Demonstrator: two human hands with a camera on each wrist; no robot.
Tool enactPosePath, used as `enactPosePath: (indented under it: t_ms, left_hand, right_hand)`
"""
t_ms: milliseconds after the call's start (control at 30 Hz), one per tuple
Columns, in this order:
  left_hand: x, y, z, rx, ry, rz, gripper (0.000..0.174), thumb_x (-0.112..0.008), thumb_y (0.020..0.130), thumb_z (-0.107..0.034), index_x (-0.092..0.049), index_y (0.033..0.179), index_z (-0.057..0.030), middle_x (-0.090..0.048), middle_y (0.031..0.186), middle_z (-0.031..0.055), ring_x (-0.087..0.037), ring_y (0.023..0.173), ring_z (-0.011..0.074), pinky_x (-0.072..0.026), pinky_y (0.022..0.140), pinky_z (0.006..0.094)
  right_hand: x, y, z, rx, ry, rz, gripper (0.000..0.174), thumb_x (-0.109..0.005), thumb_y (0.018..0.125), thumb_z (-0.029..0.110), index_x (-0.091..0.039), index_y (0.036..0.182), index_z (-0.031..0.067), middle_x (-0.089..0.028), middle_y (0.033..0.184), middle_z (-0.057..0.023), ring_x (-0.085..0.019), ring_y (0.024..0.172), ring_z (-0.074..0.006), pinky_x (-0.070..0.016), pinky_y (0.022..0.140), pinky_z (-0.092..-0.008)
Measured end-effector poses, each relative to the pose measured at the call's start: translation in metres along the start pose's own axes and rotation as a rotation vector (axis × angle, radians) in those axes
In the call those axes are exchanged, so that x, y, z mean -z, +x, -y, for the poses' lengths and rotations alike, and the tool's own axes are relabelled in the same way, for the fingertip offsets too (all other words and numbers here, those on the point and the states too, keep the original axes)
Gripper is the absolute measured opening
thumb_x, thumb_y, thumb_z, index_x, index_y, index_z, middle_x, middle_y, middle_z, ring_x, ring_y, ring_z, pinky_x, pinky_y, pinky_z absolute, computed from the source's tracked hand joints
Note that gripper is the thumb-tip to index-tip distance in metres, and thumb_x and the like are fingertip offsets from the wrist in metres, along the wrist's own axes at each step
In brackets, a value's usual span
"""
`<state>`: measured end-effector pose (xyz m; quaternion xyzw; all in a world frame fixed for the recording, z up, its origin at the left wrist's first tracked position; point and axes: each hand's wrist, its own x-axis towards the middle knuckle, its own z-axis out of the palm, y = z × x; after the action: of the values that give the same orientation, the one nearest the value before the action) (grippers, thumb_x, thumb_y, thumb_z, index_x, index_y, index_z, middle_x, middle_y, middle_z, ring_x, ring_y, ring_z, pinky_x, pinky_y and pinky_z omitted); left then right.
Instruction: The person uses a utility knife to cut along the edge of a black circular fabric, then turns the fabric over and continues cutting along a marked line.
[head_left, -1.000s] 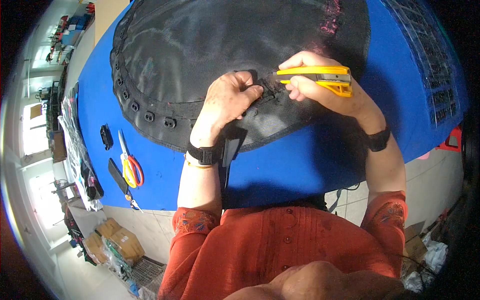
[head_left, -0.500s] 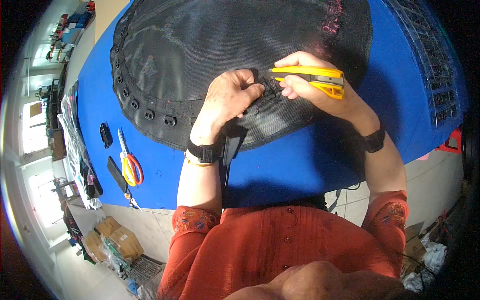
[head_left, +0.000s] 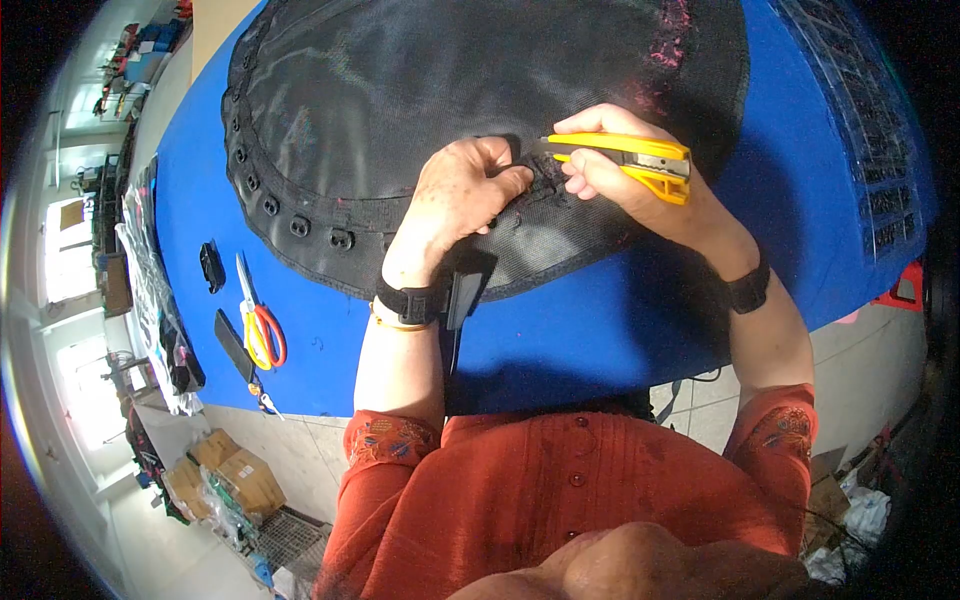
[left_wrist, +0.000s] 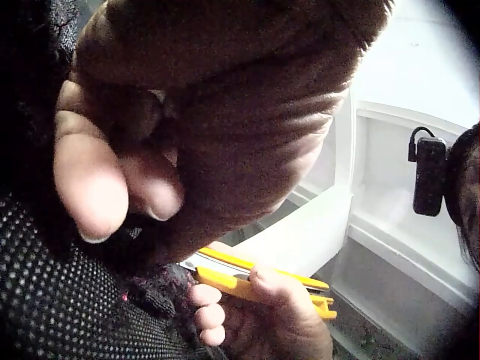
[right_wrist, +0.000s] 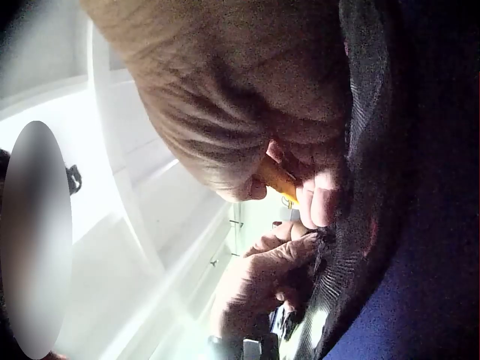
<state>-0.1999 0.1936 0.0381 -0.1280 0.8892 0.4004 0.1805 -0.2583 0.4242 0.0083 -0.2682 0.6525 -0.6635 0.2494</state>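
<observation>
A large round black mesh piece [head_left: 420,90] with a band of small black fittings lies flat in the head view. My left hand [head_left: 458,195] pinches its dark, frayed band between thumb and curled fingers. Just to the right, my right hand [head_left: 650,185] grips a yellow utility knife [head_left: 640,158], its tip pointing left at the frayed patch [head_left: 545,175] beside the left fingertips. In the left wrist view the knife [left_wrist: 232,285] shows below the left palm; in the right wrist view the right palm [right_wrist: 247,97] hides most of it.
On the blue table [head_left: 560,350], scissors with red and yellow handles [head_left: 262,335], a dark strip [head_left: 234,347] and a small black part [head_left: 211,267] lie at the left. Clear plastic packaging [head_left: 150,290] lines the left edge; a sheet of black parts [head_left: 870,150] lies at the right.
The right hand and knife have moved slightly left and down, nearer the left fingertips. The mesh piece has shifted slightly right. The left hand keeps its hold.
</observation>
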Motion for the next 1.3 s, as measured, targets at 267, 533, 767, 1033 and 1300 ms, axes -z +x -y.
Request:
enactPosePath:
  t_ms: [267,533,767,1033,1300]
  left_hand:
    - [0.001,0.0,-0.002,0.008,0.019,0.005,0.033,-0.077,0.097,-0.027,-0.062,0.078,-0.0047,-0.056,0.06,0.0001,-0.054,0.05,0.0081,-0.0452,0.046,0.029]
    - [0.001,-0.001,-0.002,0.0,0.0,-0.003,0.033,-0.078,0.097,-0.027,-0.062,0.078,-0.0043,-0.057,0.06,0.0003,-0.054,0.049,0.0085,-0.045,0.045,0.0291]
    - [0.0,0.001,0.001,0.006,-0.003,-0.003,0.032,-0.078,0.097,-0.025,-0.061,0.078,-0.0048,-0.057,0.061,0.0,-0.053,0.049,0.0073,-0.0438,0.045,0.0286]
    - [0.0,-0.001,0.0,0.014,-0.039,-0.008,0.033,-0.077,0.099,-0.024,-0.06,0.077,-0.0062,-0.056,0.061,-0.0025,-0.05,0.049,0.0061,-0.0422,0.044,0.0271]
    - [0.0,0.001,0.002,0.013,-0.044,-0.011,0.031,-0.078,0.095,-0.026,-0.064,0.077,-0.0044,-0.059,0.059,0.0038,-0.057,0.047,0.0119,-0.0473,0.047,0.0314]
  right_hand:
    - [-0.001,0.001,-0.001,-0.013,0.003,0.0,0.024,-0.065,0.105,0.015,-0.063,0.126,0.0035,-0.071,0.095,-0.004,-0.07,0.085,-0.0102,-0.0587,0.08,-0.0281]
    - [0.0,0.001,0.001,-0.02,-0.033,0.022,0.025,-0.061,0.106,0.011,-0.064,0.129,0.001,-0.074,0.098,-0.0072,-0.071,0.087,-0.0105,-0.0594,0.082,-0.0276]
    - [0.008,0.002,0.001,-0.019,-0.03,0.076,0.026,-0.06,0.106,0.011,-0.063,0.129,0.0003,-0.073,0.1,-0.0078,-0.071,0.088,-0.0109,-0.0599,0.083,-0.0286]
    - [0.014,0.001,0.003,-0.023,-0.07,0.146,0.025,-0.062,0.105,0.012,-0.063,0.128,0.0007,-0.073,0.1,-0.0063,-0.071,0.089,-0.0106,-0.0602,0.083,-0.0286]
    - [0.021,0.0,0.011,-0.052,-0.086,0.199,0.024,-0.063,0.103,0.012,-0.064,0.125,0.0018,-0.072,0.099,-0.0052,-0.072,0.089,-0.0099,-0.06,0.082,-0.028]
